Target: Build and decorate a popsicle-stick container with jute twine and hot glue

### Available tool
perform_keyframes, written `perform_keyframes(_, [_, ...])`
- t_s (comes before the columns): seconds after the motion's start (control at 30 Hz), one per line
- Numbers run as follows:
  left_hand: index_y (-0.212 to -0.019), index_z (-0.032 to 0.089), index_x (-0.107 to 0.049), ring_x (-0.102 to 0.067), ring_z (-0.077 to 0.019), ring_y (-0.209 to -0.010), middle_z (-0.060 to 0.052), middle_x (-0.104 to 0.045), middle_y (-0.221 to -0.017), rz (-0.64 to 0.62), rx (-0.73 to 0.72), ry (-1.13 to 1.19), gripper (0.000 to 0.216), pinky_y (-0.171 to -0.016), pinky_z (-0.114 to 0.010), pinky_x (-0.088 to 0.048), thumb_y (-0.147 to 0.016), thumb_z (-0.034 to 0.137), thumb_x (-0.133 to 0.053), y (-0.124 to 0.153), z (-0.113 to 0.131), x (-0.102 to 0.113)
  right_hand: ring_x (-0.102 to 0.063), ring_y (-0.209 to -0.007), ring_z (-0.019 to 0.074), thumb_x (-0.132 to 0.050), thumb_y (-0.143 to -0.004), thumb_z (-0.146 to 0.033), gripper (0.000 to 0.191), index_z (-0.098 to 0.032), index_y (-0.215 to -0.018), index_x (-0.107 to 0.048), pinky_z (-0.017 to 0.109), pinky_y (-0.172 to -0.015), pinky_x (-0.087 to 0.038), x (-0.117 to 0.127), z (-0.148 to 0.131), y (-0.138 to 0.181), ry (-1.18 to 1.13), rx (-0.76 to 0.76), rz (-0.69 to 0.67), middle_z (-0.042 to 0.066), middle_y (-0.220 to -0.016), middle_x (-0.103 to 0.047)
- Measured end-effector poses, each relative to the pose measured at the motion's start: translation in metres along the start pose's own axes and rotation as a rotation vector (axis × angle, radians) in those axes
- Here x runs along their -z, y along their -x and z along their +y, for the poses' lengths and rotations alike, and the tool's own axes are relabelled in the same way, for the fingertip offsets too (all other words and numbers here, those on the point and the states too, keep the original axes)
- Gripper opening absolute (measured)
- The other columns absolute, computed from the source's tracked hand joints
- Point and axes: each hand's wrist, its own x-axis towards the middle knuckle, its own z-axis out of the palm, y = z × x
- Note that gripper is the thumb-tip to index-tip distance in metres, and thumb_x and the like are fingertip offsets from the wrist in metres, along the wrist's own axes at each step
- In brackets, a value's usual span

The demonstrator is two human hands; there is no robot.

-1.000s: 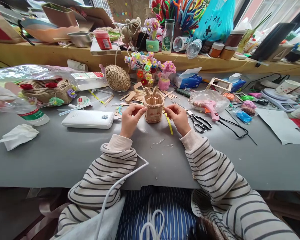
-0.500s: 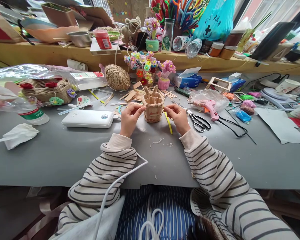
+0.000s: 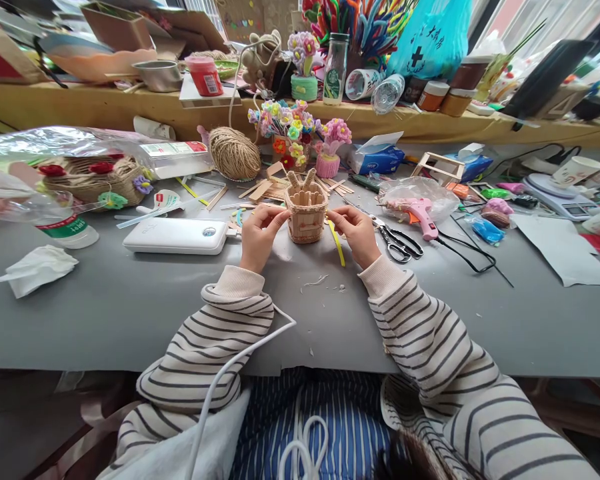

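Observation:
A small basket point(image 3: 306, 227) of wooden craft sticks, with twine round its rim and base, stands upright on the grey table in front of me. Two twine-wrapped prongs point(image 3: 301, 179) stick up at its back. My left hand point(image 3: 261, 231) is closed, thumb and forefinger pinched at the basket's left side. On the opposite side, my right hand point(image 3: 353, 232) has its fingertips pinched against the basket's edge. What lies between the fingertips is partly hidden. A yellow strip point(image 3: 337, 244) lies beside my right fingers.
Loose craft sticks point(image 3: 267, 187) lie behind the basket. Black-handled scissors point(image 3: 401, 241) and a pink glue gun point(image 3: 421, 215) are on the right. To the left sits a white power bank point(image 3: 176, 237); a twine ball point(image 3: 235, 155) and crafted flowers point(image 3: 291, 127) stand farther back.
Both hands and the basket stay almost where they were. The view has shifted very slightly.

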Motion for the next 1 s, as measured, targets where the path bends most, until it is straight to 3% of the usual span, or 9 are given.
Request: perform_keyframes(1.0, [-0.068, 0.019, -0.065, -0.053, -0.0103, -0.065, 0.0, -0.06, -0.07, 0.038, 0.003, 0.021, 0.013, -0.059, -0.022, -0.041, -0.07, 0.032, -0.066, 0.0008, -0.0026, -0.0018, -0.046, -0.055, 0.0067, -0.067, -0.064, -0.036, 0.021, -0.017, -0.068, -0.061, 0.022, -0.05, -0.036, -0.0005, 0.0031, 0.0003, -0.002, 0.046, 0.062, -0.003, -0.064, -0.056])
